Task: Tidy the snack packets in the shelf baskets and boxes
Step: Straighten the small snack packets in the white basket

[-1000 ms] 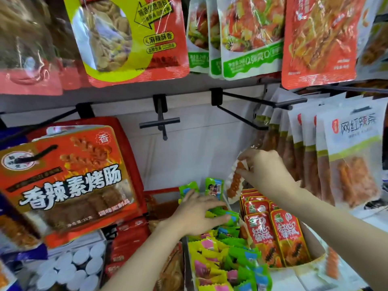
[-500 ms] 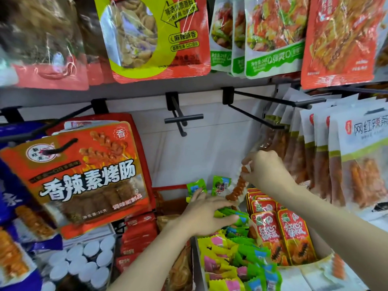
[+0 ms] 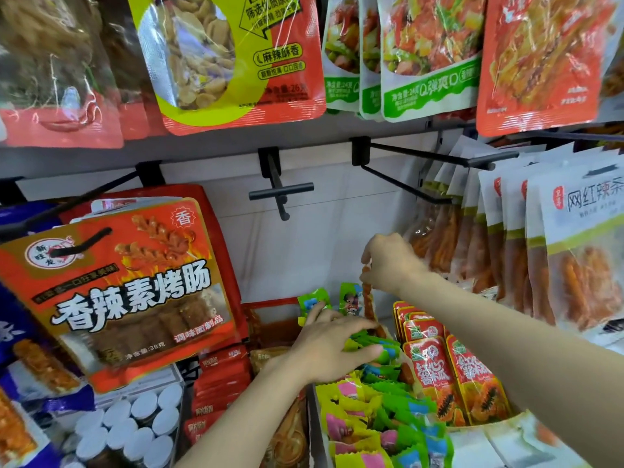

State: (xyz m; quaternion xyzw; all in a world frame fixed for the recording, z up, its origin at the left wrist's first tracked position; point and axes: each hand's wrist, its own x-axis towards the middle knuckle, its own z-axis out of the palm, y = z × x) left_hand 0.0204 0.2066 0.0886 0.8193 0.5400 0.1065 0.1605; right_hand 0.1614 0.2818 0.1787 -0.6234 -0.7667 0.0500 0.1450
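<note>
Orange sausage-like sticks in a clear narrow packet (image 3: 367,300) hang from the right hand (image 3: 388,261), whose fingertips pinch its top; the packet's lower end is hidden behind the left hand (image 3: 332,346). That hand lies with fingers spread on green and yellow small packets (image 3: 374,410) in a box (image 3: 314,430), which the frame's bottom edge cuts off. Red papaya packets (image 3: 452,376) stand just right. Whether the left fingers grip anything cannot be told.

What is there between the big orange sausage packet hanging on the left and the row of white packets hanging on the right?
In the head view, an empty black hook and bare white back wall; lower, the right hand.
</note>
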